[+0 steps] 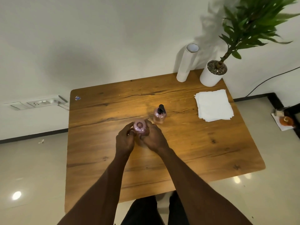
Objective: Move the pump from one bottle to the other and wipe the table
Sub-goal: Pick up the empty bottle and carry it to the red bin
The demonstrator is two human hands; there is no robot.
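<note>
Two small pink bottles stand near the middle of the wooden table (194, 151). The near bottle (140, 128) has an open neck with no pump. My left hand (125, 140) wraps its left side and my right hand (153, 138) wraps its right side, so both hold it upright on the table. The other bottle (159, 116) stands just behind and to the right, apart from my hands, with the black pump (162, 108) on top. A stack of white paper towels (214, 105) lies flat at the right of the table.
A white paper roll (186, 64) and a potted plant in a white pot (212, 75) stand at the table's far right corner by the wall. A small sticker (78, 98) is at the far left corner. Wall sockets (39, 103) sit left of the table.
</note>
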